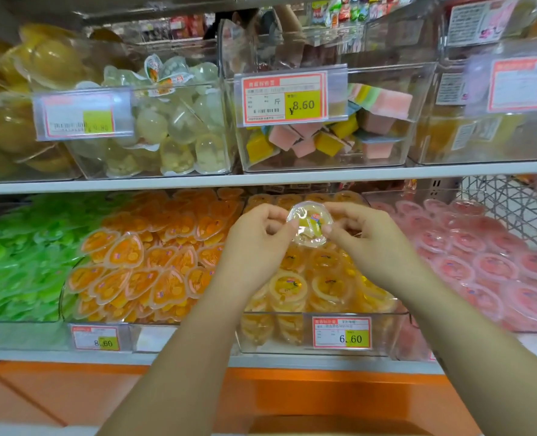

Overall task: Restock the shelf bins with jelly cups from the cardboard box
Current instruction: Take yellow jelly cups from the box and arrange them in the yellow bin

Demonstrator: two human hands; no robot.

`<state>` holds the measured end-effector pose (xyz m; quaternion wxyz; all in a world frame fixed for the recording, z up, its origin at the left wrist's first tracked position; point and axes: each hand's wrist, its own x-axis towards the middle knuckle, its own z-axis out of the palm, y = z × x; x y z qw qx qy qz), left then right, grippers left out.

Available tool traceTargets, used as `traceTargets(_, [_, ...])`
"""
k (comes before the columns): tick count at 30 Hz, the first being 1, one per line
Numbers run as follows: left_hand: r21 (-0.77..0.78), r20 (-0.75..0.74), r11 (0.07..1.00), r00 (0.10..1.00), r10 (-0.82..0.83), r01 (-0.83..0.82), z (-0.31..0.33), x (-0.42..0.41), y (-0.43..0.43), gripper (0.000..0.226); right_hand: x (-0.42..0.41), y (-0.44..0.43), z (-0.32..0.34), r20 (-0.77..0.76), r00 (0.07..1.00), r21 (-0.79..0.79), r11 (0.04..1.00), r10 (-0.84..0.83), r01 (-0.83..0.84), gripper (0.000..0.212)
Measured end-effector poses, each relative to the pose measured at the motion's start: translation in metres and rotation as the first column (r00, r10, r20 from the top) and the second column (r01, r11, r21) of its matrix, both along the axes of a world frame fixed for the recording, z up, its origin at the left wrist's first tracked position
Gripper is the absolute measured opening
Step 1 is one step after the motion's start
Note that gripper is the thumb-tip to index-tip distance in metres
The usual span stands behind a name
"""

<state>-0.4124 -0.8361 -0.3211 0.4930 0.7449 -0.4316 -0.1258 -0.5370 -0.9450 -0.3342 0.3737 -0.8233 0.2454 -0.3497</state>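
The lower shelf (260,357) carries a row of clear bins. The one in the middle, the yellow bin (292,335), is well filled with round yellow cups stacked on edge and lying flat. A price tag (341,332) is clipped to its front wall. Orange cups (153,259) lie in the bin on its left and pink cups (481,262) in the one on its right. The cardboard box is not in view.

Both arms reach in over the yellow bin. The left hand (257,237) and the right hand (364,234) each pinch one side of a single cup (309,229), fingers curled, with the fingertips (327,229) at its edge. The cup hangs in the air above the back half of the bin, clear of the stock below, its lid (314,217) turned toward the camera.

The cup is probably light, a thin plastic shell around soft jelly. The shell looks likely to flex under a hard squeeze, and the glossy wall is probably slippery. The film lid is the weak point: a pressing thumb could dent it or peel it. The projecting rim where film meets shell looks the safest hold, and that is where the hands sit now. One hand should be able to carry the cup. It is better laid among the yellow cups than dropped, since a fall onto the hard rims below could split the seal.
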Motion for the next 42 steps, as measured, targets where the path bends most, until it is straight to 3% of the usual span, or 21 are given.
traceTargets(3, [0.057, 0.021, 0.997, 0.999, 0.044, -0.045, 0.005, 0.016, -0.014, 0.006, 0.008, -0.007, -0.004, -0.034, 0.994, -0.071, 0.993, -0.102, 0.099, 0.031])
traceTargets(5, [0.108, 0.038, 0.990, 0.995, 0.091, -0.094, 0.003, 0.028, -0.024, 0.015, 0.008, -0.015, -0.007, -0.241, 0.930, -0.302, 0.932, -0.279, 0.201, 0.033])
traceTargets(7, [0.173, 0.074, 0.974, 0.988, 0.138, -0.149, -0.002, 0.038, -0.035, 0.019, 0.004, -0.021, -0.010, -0.437, 0.804, -0.485, 0.858, -0.403, 0.167, 0.034])
traceTargets(12, [0.340, 0.152, 0.919, 0.976, 0.158, -0.201, -0.017, 0.052, -0.060, 0.008, -0.002, -0.033, -0.018, -0.579, 0.747, -0.468, 0.884, -0.327, 0.024, 0.038])
traceTargets(16, [0.466, 0.225, 0.858, 0.967, 0.121, -0.215, -0.018, 0.060, -0.073, 0.034, -0.002, -0.037, -0.021, -0.611, 0.724, -0.472, 0.881, -0.320, -0.009, 0.039])
traceTargets(23, [0.604, 0.375, 0.754, 0.927, 0.017, -0.258, -0.014, 0.061, -0.079, 0.035, -0.003, -0.037, -0.024, -0.607, 0.735, -0.460, 0.888, -0.303, -0.014, 0.039])
traceTargets(27, [0.555, 0.397, 0.788, 0.917, 0.029, -0.266, -0.008, 0.058, -0.064, 0.035, -0.004, -0.033, -0.021, -0.553, 0.783, -0.473, 0.881, -0.283, -0.015, 0.038])
traceTargets(33, [0.317, 0.472, 0.899, 0.873, 0.126, -0.302, -0.003, 0.041, -0.015, 0.024, 0.003, -0.014, -0.008, -0.417, 0.892, -0.464, 0.885, -0.176, -0.043, 0.030])
traceTargets(42, [0.219, 0.512, 0.957, 0.857, 0.053, -0.190, -0.027, 0.027, 0.026, 0.009, 0.023, 0.015, -0.015, -0.446, 0.891, -0.360, 0.928, -0.081, -0.095, 0.044])
